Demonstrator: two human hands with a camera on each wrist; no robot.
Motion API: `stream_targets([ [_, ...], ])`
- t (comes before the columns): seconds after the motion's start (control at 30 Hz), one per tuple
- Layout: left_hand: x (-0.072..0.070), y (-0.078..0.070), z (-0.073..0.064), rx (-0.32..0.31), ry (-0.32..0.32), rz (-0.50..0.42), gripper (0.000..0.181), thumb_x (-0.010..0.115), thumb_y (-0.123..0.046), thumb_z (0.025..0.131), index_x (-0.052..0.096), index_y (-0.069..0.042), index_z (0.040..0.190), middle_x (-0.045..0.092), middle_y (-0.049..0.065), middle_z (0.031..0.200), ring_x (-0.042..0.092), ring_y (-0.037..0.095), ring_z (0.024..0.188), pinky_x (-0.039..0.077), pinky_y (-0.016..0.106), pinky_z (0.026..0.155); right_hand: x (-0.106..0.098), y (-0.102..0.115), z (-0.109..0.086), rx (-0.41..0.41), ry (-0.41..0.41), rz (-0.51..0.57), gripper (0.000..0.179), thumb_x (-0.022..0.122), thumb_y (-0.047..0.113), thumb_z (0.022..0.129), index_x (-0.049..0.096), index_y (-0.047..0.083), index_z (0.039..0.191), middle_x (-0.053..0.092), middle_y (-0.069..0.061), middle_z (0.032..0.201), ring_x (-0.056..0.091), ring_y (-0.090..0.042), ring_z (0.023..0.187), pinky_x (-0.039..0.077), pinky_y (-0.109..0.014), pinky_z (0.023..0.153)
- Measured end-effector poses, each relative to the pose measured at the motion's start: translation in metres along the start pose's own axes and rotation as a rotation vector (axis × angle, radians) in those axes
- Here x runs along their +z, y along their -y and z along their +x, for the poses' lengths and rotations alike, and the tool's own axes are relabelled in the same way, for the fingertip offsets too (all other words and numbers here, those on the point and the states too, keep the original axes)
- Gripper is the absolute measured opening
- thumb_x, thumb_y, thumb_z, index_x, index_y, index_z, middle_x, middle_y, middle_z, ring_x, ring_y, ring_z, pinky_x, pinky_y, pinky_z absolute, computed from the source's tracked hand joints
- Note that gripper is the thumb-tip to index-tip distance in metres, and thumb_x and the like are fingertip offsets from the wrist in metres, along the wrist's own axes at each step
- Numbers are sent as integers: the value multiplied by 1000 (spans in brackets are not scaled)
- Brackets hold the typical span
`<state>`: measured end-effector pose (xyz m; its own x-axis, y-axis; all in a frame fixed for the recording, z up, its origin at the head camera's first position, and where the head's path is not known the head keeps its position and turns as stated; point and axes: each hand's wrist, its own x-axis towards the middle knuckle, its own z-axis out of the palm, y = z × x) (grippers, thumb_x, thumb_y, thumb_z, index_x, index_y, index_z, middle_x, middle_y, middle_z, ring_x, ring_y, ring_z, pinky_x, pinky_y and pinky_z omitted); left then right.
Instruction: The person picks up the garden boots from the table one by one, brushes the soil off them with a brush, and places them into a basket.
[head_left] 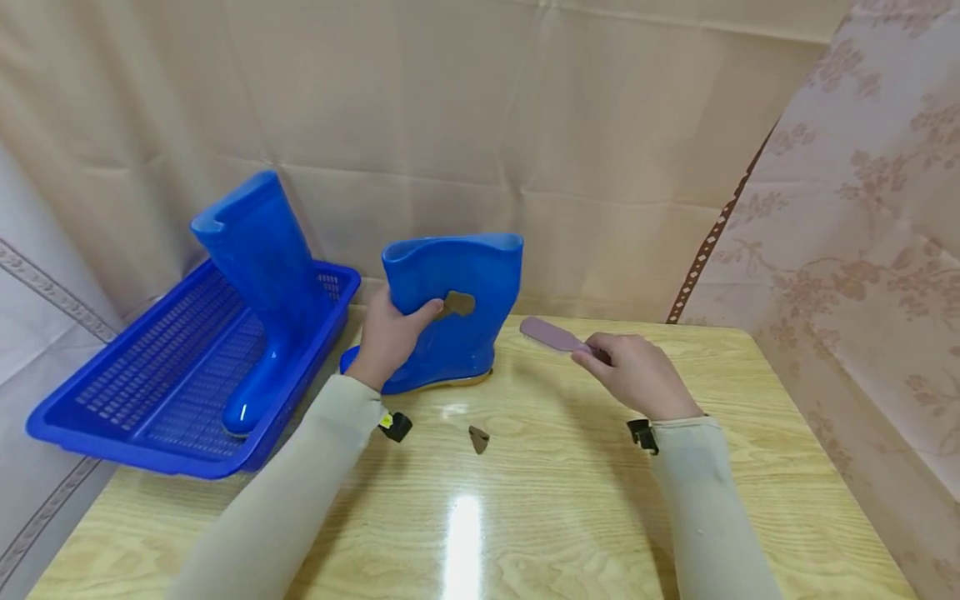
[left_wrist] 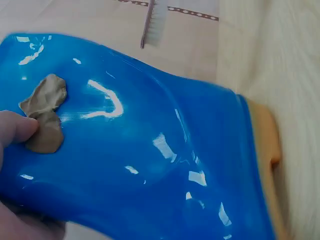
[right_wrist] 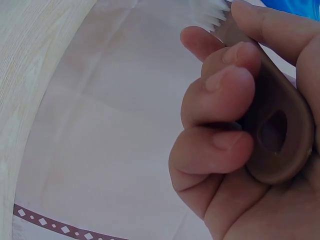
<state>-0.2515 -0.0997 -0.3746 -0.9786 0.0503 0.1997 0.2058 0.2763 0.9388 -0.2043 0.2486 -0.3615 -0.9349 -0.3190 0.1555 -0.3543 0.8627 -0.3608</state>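
My left hand (head_left: pixel 386 337) grips the shaft of a blue rubber boot (head_left: pixel 472 267) standing on the table. On the side of that shaft is a brown mud-like patch (head_left: pixel 459 303), and in the left wrist view my thumb touches its edge. My right hand (head_left: pixel 641 375) holds a scrub brush (head_left: pixel 551 334) by its handle, to the right of the boot and apart from it. Pale bristles (right_wrist: pixel 212 15) show at the brush's head, and the fingers curl round the brown handle (right_wrist: pixel 280 150), which has a hole near its end.
A blue plastic basket (head_left: pixel 82 437) stands on the left of the table, with a second blue boot (head_left: pixel 262 250) upright but leaning inside. A small brown flake (head_left: pixel 478 439) lies on the wooden table (head_left: pixel 555 500) in front of the held boot. Beige cloth (head_left: pixel 600 150) hangs behind.
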Motion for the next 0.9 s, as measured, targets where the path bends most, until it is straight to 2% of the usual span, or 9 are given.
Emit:
stream_targets([
  [0.1, -1, 5, 2, -51, 23, 30, 78, 69, -42, 99, 31, -12, 160, 46, 14, 157, 46, 40, 143, 39, 62, 113, 2, -1, 0, 6, -4, -1, 25, 64, 34, 104, 69, 16, 87, 45, 4, 61, 39, -13, 53, 31, -31, 53],
  [0.17, -8, 12, 3, -69, 78, 67, 85, 68, -46, 99, 22, -13, 163, 41, 17, 160, 43, 42, 145, 38, 64, 114, 3, -2, 0, 4, -8, 1, 25, 64, 34, 104, 69, 16, 87, 45, 4, 61, 39, -13, 53, 31, -31, 52],
  [0.27, -21, 25, 2, -61, 170, 121, 89, 68, -43, 99, 14, -19, 165, 41, 18, 159, 48, 43, 140, 41, 64, 111, 4, -2, 1, 0, -6, 7, 26, 63, 34, 105, 69, 16, 88, 45, 4, 60, 38, -13, 52, 31, -31, 52],
  [0.33, -28, 34, 2, -32, 214, 130, 85, 69, -37, 100, 17, -22, 165, 47, 18, 153, 54, 42, 134, 45, 62, 108, 4, -2, 1, -1, -8, 10, 26, 63, 35, 105, 69, 16, 88, 45, 4, 61, 38, -13, 52, 31, -31, 52],
  [0.43, -34, 41, 1, 9, 230, 134, 78, 70, -39, 99, 28, -25, 163, 57, 15, 145, 60, 38, 128, 49, 61, 104, 4, -3, 1, 5, -13, 7, 27, 62, 36, 105, 69, 17, 87, 44, 4, 60, 37, -12, 52, 31, -31, 52],
  [0.53, -34, 41, 2, 37, 166, 126, 69, 71, -45, 97, 44, -21, 156, 65, 13, 135, 62, 35, 124, 51, 61, 102, 5, -4, 1, 11, -23, 3, 29, 62, 37, 105, 68, 17, 85, 44, 4, 60, 37, -12, 52, 30, -31, 52],
  [0.67, -23, 39, 1, 57, 5, 94, 53, 73, -45, 96, 62, -15, 138, 71, 11, 121, 65, 29, 115, 53, 57, 100, 6, -5, 1, 20, -61, -2, 30, 62, 37, 105, 66, 16, 83, 43, 4, 60, 37, -13, 52, 30, -31, 52],
  [0.77, -12, 35, -3, 76, -105, 68, 43, 75, -39, 96, 66, -12, 129, 72, 10, 115, 65, 27, 110, 54, 54, 97, 6, -5, 2, 30, -89, -3, 31, 60, 39, 106, 67, 15, 86, 45, 3, 61, 38, -14, 52, 31, -31, 52],
  [0.9, 4, 27, -9, 132, -183, 3, 44, 76, -32, 97, 64, -8, 132, 71, 13, 115, 65, 29, 108, 56, 53, 93, 6, -4, 3, 42, -113, 8, 35, 57, 41, 107, 69, 13, 90, 48, 3, 61, 40, -14, 52, 32, -32, 52],
])
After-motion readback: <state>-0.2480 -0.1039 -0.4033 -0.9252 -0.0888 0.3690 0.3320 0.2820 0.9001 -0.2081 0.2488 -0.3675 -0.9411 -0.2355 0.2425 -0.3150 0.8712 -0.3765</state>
